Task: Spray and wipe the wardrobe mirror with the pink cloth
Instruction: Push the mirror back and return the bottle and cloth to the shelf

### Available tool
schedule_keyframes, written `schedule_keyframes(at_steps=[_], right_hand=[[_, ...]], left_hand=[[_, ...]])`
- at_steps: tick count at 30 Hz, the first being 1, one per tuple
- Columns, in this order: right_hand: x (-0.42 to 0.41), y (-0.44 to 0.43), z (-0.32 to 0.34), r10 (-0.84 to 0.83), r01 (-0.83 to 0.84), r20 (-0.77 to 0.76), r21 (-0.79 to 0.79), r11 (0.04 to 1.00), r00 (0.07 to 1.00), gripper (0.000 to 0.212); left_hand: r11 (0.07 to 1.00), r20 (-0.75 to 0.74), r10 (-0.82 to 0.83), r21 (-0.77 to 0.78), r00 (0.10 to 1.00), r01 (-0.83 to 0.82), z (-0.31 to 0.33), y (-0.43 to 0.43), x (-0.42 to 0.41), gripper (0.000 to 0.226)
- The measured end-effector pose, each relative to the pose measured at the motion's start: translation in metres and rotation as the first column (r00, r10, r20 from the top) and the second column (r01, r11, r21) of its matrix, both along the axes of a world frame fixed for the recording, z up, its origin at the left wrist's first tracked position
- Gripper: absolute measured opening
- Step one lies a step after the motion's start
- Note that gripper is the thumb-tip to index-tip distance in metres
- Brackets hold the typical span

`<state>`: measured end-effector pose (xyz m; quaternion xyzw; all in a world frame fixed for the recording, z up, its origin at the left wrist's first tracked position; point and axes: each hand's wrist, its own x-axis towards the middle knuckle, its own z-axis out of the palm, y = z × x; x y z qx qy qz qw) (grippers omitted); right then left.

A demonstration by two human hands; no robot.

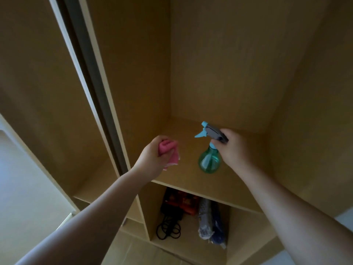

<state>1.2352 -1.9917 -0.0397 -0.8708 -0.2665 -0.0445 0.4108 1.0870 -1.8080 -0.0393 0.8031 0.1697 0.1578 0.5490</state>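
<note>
My left hand [152, 159] is closed around a bunched pink cloth [169, 152], held over the front left part of a wooden wardrobe shelf [191, 180]. My right hand [234, 148] grips the neck of a green spray bottle [209, 161] with a blue and grey trigger head [212, 131]; its nozzle points left. The bottle is just above or resting on the shelf; I cannot tell which. No mirror surface is recognisable in view.
The sliding door's edge and dark track [91, 77] run diagonally on the left. Below the shelf a compartment holds black cables [169, 229], an orange and black item [183, 203] and a wrapped blue bundle [212, 222]. Wooden walls enclose the shelf.
</note>
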Motion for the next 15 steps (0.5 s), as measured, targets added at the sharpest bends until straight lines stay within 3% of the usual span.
schedule_keyframes(at_steps=[6,15], right_hand=[[-0.095,0.036,0.016,0.047,-0.050,0.046,0.071,0.996,0.998,0.014],[-0.233,0.123,0.005,0.067,-0.066,0.001,0.162,0.985,0.998,0.021]], left_hand=[[0.999,0.057,-0.027,0.020,0.998,0.026,0.003,0.056,-0.083,0.026],[1.000,0.070,0.015,0.023,0.997,-0.017,0.000,0.170,-0.230,0.023]])
